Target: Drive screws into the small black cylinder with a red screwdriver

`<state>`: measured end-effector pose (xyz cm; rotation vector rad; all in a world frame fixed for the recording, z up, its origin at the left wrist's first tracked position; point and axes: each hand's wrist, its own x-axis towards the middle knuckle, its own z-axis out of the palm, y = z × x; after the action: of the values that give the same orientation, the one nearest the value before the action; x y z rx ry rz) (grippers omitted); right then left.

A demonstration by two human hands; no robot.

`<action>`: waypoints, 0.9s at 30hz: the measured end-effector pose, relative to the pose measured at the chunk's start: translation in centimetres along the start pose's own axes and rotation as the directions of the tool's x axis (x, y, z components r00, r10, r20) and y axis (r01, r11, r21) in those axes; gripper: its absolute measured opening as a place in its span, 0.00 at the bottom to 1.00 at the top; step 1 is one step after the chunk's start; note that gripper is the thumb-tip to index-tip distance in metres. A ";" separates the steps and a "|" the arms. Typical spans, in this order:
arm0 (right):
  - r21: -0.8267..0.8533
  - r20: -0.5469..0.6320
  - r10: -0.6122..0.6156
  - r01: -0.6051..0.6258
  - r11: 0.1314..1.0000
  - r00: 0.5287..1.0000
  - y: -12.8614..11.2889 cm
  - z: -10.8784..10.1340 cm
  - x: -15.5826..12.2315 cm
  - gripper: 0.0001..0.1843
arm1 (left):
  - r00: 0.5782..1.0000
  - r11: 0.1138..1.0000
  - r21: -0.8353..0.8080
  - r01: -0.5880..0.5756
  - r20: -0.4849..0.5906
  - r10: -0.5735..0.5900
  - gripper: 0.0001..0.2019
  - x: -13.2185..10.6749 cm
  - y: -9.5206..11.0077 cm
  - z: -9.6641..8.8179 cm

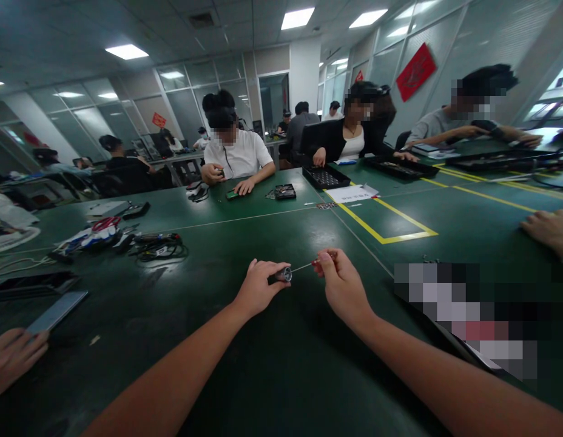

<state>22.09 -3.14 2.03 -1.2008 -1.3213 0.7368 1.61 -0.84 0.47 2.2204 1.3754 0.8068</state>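
Observation:
My left hand (258,286) is closed around a small dark cylinder with a round, silvery end face (286,275), which points toward the right. In my right hand (344,285) is a small screwdriver (314,262), its red handle pinched between thumb and fingers. Its thin metal shaft reaches left to the cylinder's end; whether the tip touches it or sits inside, I cannot tell. Both hands are held over the green tabletop (281,370).
Bundled cables (158,246) lie on the left, near a person's hand beside a phone (58,312). Yellow tape (409,237) marks the table beyond my right hand. Black trays (326,177) stand farther back, where several people sit. Another person's hand (548,230) rests at the right edge.

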 end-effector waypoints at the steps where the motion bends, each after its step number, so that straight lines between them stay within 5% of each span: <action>1: -0.011 0.007 -0.006 0.006 1.000 1.000 0.0 0.0 0.0 0.17 | 1.000 1.000 0.003 0.000 0.003 0.000 0.18 0.0 0.0 0.0; 11: -0.241 0.041 -0.106 0.113 0.964 0.994 -0.8 -0.6 -0.2 0.13 | 1.000 1.000 0.024 -0.006 0.024 0.005 0.20 -0.1 -0.3 0.0; 27: -0.124 -0.045 -0.138 0.131 0.984 0.989 -0.8 -0.6 -0.2 0.12 | 0.996 0.995 -0.079 0.067 -0.058 -0.071 0.17 0.1 -0.3 -0.1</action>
<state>22.45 -3.73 2.78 -1.2051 -1.4034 0.5303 1.43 -0.65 0.38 2.0942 1.4167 0.8940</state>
